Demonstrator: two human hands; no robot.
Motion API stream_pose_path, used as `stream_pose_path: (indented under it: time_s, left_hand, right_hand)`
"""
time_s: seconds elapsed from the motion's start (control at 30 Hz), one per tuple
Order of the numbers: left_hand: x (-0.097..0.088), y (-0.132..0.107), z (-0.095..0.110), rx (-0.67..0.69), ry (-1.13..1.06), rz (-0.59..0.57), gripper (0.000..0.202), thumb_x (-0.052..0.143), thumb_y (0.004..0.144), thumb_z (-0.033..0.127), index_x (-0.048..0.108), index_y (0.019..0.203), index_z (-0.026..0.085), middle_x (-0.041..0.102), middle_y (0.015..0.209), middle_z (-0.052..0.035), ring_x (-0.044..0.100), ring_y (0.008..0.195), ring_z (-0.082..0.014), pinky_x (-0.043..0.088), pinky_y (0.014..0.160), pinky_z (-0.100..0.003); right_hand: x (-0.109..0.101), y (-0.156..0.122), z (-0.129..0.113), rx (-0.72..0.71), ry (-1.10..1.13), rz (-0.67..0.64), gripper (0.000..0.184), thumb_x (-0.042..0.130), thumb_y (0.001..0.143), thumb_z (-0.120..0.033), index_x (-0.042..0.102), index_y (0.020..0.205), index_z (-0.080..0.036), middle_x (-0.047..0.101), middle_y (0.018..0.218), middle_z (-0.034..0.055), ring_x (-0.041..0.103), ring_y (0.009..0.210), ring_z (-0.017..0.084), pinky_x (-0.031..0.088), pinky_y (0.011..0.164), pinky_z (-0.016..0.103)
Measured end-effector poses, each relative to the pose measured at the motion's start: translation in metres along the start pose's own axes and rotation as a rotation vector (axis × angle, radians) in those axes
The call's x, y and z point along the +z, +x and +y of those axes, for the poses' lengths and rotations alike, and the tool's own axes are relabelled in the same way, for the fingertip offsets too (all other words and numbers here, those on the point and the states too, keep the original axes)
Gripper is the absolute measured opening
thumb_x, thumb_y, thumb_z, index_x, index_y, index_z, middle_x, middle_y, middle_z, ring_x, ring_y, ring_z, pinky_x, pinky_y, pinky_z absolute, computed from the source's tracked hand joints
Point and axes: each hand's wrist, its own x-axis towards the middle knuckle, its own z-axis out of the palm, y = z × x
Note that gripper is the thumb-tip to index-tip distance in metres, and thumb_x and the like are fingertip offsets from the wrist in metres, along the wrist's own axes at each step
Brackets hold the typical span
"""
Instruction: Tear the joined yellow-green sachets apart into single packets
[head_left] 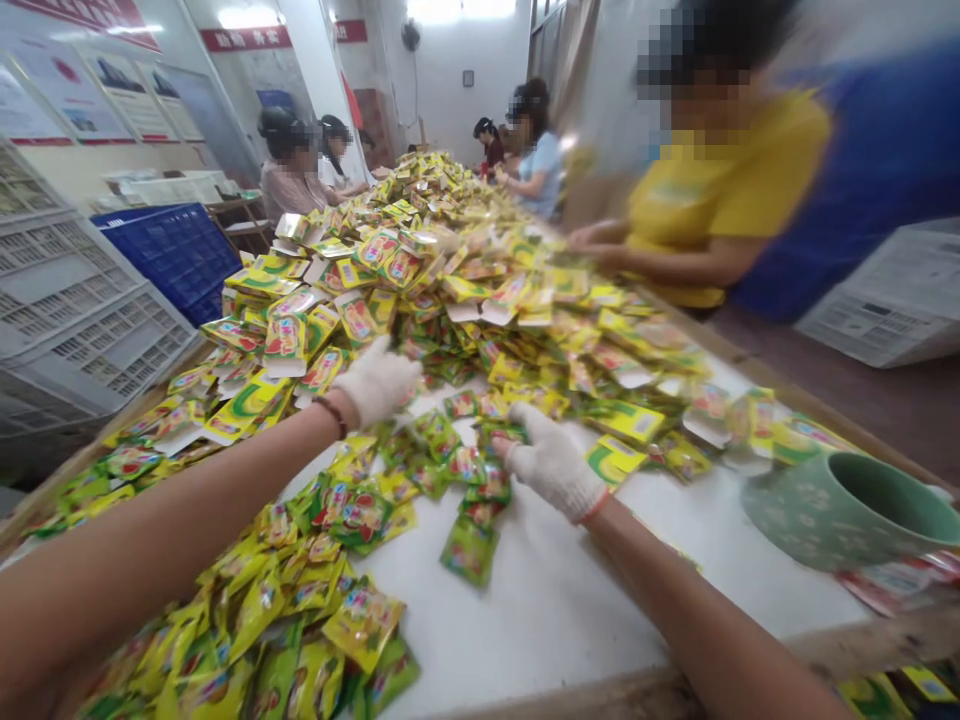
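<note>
My left hand (381,382), in a white knit glove, reaches over the near foot of the heap with its fingers stretched forward. Their tips are blurred, and nothing shows in them. In a matching glove, my right hand (556,462) has its thumb raised and its fingers closed at some small green-and-yellow sachets (491,485). More loose sachets (435,435) lie between the hands. A thick pile of sachets (300,590) spreads below my left forearm. Beyond both hands rises a long heap of small yellow-and-green printed boxes (375,250), several with flaps open.
A green flowered container (847,510) stands at the right on the white tabletop (585,610). Left of the table are white crates (67,300) and a blue crate (176,255). A person in yellow (720,200) works at the right; several others sit farther back.
</note>
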Motion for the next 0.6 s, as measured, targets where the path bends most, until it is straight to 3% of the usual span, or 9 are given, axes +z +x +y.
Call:
stream_pose_path:
  time_s: [0.07, 0.13, 0.27, 0.43, 0.5, 0.6]
  left_hand:
    - [-0.011, -0.018, 0.000, -0.099, 0.024, 0.014, 0.025, 0.054, 0.077, 0.017, 0.061, 0.101, 0.015, 0.064, 0.092, -0.0145, 0.057, 0.098, -0.0296, 0.032, 0.093, -0.046]
    - [-0.019, -0.040, 0.008, -0.173, 0.036, 0.036, 0.033, 0.057, 0.075, 0.027, 0.058, 0.105, 0.014, 0.060, 0.095, -0.0138, 0.056, 0.096, -0.0308, 0.035, 0.087, -0.044]
    - [-0.025, -0.082, 0.048, -0.257, -0.063, 0.064, 0.039, 0.057, 0.075, 0.032, 0.054, 0.110, 0.016, 0.057, 0.100, -0.0122, 0.052, 0.098, -0.0299, 0.038, 0.085, -0.041]
    - [-0.023, -0.110, 0.099, -0.299, -0.261, 0.091, 0.034, 0.064, 0.068, 0.028, 0.055, 0.099, 0.018, 0.058, 0.100, -0.0118, 0.053, 0.094, -0.0293, 0.043, 0.083, -0.040]
    - [-0.021, -0.116, 0.113, -0.323, -0.305, 0.118, 0.031, 0.065, 0.066, 0.028, 0.054, 0.094, 0.019, 0.058, 0.098, -0.0107, 0.054, 0.093, -0.0286, 0.044, 0.082, -0.040]
    - [-0.016, -0.119, 0.130, -0.380, -0.359, 0.140, 0.027, 0.067, 0.067, 0.029, 0.051, 0.088, 0.021, 0.057, 0.095, -0.0086, 0.055, 0.091, -0.0274, 0.046, 0.079, -0.038]
  right_hand:
    - [0.001, -0.002, -0.005, 0.051, 0.130, 0.008, 0.029, 0.061, 0.076, -0.032, 0.050, 0.099, -0.020, 0.052, 0.061, -0.0062, 0.050, 0.046, 0.011, 0.041, 0.043, 0.023]
    - [0.003, -0.006, -0.013, 0.078, 0.301, -0.014, 0.035, 0.062, 0.076, -0.037, 0.048, 0.103, -0.021, 0.055, 0.065, -0.0050, 0.053, 0.046, 0.012, 0.042, 0.039, 0.022]
    - [0.007, -0.015, -0.029, 0.060, 0.503, -0.149, 0.032, 0.062, 0.077, -0.039, 0.052, 0.100, -0.020, 0.060, 0.075, -0.0012, 0.060, 0.057, 0.013, 0.048, 0.042, 0.022]
    - [0.012, -0.020, -0.024, 0.078, 0.278, -0.412, 0.021, 0.061, 0.079, -0.037, 0.057, 0.089, -0.018, 0.054, 0.060, -0.0042, 0.047, 0.040, 0.008, 0.038, 0.033, 0.019]
    - [0.014, -0.023, -0.022, 0.041, 0.184, -0.389, 0.020, 0.061, 0.080, -0.035, 0.058, 0.090, -0.018, 0.055, 0.061, -0.0039, 0.047, 0.042, 0.008, 0.038, 0.036, 0.019]
    - [0.017, -0.030, -0.027, -0.063, 0.052, -0.216, 0.016, 0.058, 0.082, -0.028, 0.058, 0.094, -0.018, 0.061, 0.071, -0.0005, 0.056, 0.057, 0.012, 0.046, 0.050, 0.022]
